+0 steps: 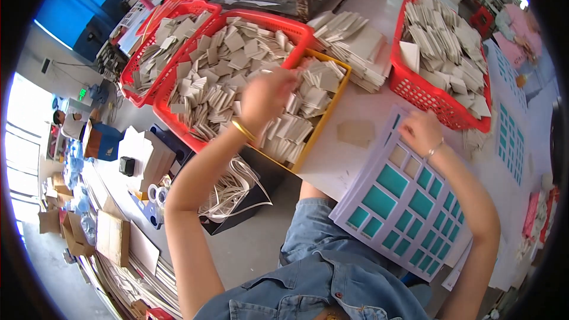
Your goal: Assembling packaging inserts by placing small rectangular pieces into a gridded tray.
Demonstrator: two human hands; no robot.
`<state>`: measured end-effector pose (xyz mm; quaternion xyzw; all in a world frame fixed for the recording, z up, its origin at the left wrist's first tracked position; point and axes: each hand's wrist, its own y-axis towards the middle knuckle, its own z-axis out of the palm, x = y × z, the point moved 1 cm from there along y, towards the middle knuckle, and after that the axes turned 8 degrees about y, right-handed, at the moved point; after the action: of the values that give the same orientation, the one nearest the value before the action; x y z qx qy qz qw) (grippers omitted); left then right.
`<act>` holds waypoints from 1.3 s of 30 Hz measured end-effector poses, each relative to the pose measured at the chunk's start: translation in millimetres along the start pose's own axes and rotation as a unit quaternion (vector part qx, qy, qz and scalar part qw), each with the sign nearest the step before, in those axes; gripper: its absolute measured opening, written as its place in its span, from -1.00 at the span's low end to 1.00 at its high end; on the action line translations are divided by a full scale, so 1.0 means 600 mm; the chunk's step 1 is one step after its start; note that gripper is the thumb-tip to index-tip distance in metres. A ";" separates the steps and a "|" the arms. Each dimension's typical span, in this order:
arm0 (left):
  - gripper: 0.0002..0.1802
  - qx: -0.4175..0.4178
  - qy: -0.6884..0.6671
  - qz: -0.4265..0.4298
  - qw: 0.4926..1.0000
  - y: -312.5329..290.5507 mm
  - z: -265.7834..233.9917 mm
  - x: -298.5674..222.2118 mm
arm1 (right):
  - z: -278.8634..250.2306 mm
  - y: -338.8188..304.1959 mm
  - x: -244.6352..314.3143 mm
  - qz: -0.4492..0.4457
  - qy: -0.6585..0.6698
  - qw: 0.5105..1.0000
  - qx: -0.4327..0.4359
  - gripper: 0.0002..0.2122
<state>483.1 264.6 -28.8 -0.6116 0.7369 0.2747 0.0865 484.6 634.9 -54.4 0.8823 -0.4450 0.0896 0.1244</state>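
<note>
My left hand [267,98] reaches over the yellow tray [336,102], which is full of small grey cardboard pieces [291,133]. Motion smears its fingers, so whether they hold a piece is unclear. My right hand [422,133] rests at the upper part of a lavender frame sheet [363,186], fingers curled and pinched together; what is between them is hidden. The sheet has rectangular windows of several sizes, most showing teal [421,202]. Two windows near my right hand show a grey cardboard piece [397,155] each. The sheet lies tilted across the table edge and my lap.
Red baskets [163,112] of cardboard pieces stand at the left, another red basket [418,92] at the right. Stacked cardboard sheets [355,53] lie between them. Below left, a dark bin [237,216] holds white strips. More teal-windowed sheets [511,142] lie at right, near another person [518,35].
</note>
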 end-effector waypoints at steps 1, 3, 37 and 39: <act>-0.80 -0.025 0.024 -0.005 0.999 0.009 -0.021 0.071 | -0.010 0.054 0.029 -0.044 0.002 0.999 -0.029 -0.89; -0.73 -0.042 0.117 -0.033 0.992 0.010 -0.062 0.196 | -0.007 0.164 0.100 -0.116 0.074 0.989 -0.049 -0.89; -0.78 0.064 -0.261 0.126 0.955 0.025 0.091 -0.112 | -0.040 -0.067 -0.045 0.201 0.389 0.890 -0.124 -0.81; -0.79 0.152 -0.291 0.147 0.933 -0.007 0.154 -0.184 | -0.039 -0.152 -0.050 0.257 0.389 0.879 -0.096 -0.82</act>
<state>493.9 405.6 -56.3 -0.3693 0.7943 0.3344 0.3476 539.7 717.2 -52.7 0.6145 -0.5788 0.4110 0.3443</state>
